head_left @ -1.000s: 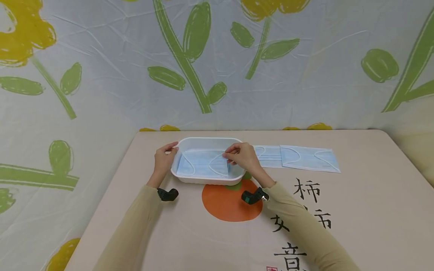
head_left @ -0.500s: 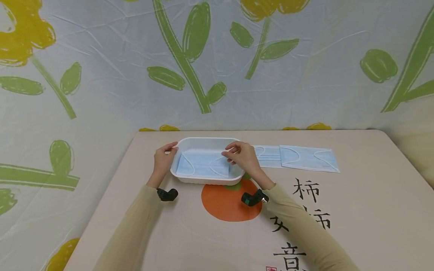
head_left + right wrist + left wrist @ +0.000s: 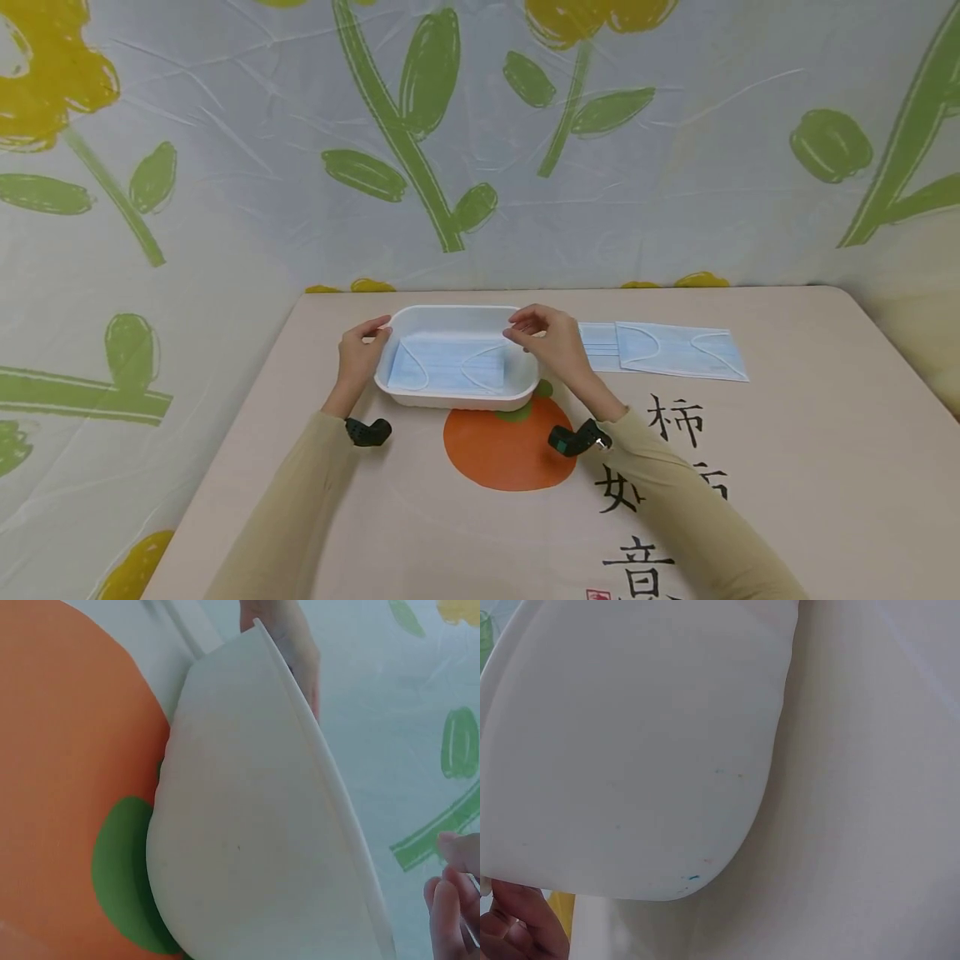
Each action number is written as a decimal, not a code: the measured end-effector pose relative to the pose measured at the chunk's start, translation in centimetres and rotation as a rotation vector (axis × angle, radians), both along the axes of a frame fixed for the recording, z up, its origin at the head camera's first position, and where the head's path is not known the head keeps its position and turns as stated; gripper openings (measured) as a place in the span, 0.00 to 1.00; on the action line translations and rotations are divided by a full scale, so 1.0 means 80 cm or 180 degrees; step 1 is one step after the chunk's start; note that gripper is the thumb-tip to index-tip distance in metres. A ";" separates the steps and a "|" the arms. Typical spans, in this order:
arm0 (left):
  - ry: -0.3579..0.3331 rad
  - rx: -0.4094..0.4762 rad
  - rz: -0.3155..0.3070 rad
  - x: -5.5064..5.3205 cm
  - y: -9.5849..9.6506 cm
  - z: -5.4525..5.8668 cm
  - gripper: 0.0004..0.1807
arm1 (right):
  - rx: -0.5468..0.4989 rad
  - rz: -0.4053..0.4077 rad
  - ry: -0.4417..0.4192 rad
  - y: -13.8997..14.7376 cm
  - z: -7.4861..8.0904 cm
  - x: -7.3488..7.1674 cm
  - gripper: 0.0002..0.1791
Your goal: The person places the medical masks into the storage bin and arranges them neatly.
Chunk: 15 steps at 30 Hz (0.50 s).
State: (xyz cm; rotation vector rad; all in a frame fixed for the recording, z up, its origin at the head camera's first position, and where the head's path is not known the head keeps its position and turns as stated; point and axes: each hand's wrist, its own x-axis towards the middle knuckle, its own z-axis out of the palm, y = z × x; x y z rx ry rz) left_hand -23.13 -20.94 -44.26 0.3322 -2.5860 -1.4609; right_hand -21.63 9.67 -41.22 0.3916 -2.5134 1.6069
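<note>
A white plastic tray [image 3: 450,402] stands on the table, with a light-blue face mask [image 3: 442,364] lying flat inside, its white ear loops on top. My left hand [image 3: 360,357] pinches the tray's left rim between thumb and fingers; in the left wrist view, fingertips [image 3: 531,911] show at the rim beside the tray's outer wall. My right hand [image 3: 551,337] hovers over the tray's right end, fingers loosely bent and holding nothing. In the right wrist view its fingers [image 3: 447,915] appear at the right edge, apart from the tray wall [image 3: 247,825].
Right of the tray, another face mask [image 3: 681,352] overlaps a mask [image 3: 598,346] partly hidden behind my right hand. The tablecloth bears an orange persimmon print [image 3: 502,454] and black characters [image 3: 637,567]. Behind the table hangs a flower-patterned curtain [image 3: 637,208].
My right hand has let go of the ear loop of the mask in the tray and moved up and to the right. The left hand stays on the rim.
</note>
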 end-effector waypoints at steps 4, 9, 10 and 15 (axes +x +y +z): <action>-0.0009 0.0003 0.0002 0.000 0.001 0.000 0.17 | 0.0105 -0.0113 0.0067 0.010 0.005 0.002 0.13; 0.0003 -0.0027 0.0006 0.000 0.000 0.001 0.17 | 0.0200 -0.0173 0.0159 0.024 0.008 0.002 0.13; 0.0002 -0.0039 0.0001 0.001 0.000 0.001 0.17 | 0.0223 -0.0163 0.0165 0.027 0.008 0.002 0.13; -0.0007 -0.0006 0.0002 0.001 0.000 0.001 0.17 | 0.0342 -0.0116 0.0185 0.042 0.005 -0.001 0.15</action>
